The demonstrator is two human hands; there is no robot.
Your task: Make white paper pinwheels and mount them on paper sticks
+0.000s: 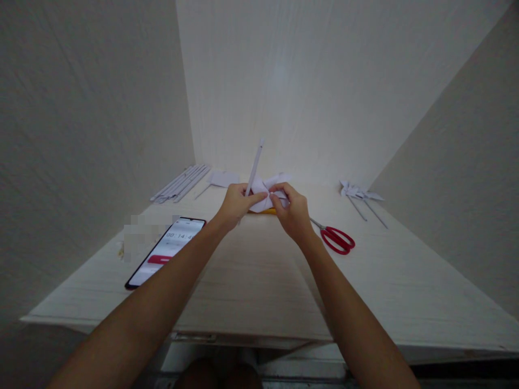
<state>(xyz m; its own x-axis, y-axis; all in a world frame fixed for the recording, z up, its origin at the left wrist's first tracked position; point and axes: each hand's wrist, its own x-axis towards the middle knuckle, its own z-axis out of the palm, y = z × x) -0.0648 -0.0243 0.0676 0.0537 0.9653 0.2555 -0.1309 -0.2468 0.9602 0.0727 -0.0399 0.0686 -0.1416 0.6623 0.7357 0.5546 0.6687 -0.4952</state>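
A white paper pinwheel [259, 203] with folded blades is held between my two hands above the table. My left hand [235, 206] is closed on it, the thumb pressing near its middle, and a thin white paper stick [255, 165] rises at a tilt from the same hand. On the other side, my right hand [292, 209] pinches the pinwheel near its centre with thumb and fingers. Any small part between those fingertips is too small to make out. A yellow object [265, 211] lies just beneath, mostly hidden by the paper and hands.
Red-handled scissors [338, 239] lie right of my hands. Farther right are paper pinwheels on sticks [353, 190]. At the back left sit several rolled paper sticks [180, 183] and a paper sheet [224, 178]. A phone [174, 243] showing a timer lies left. Walls enclose the table [251, 286].
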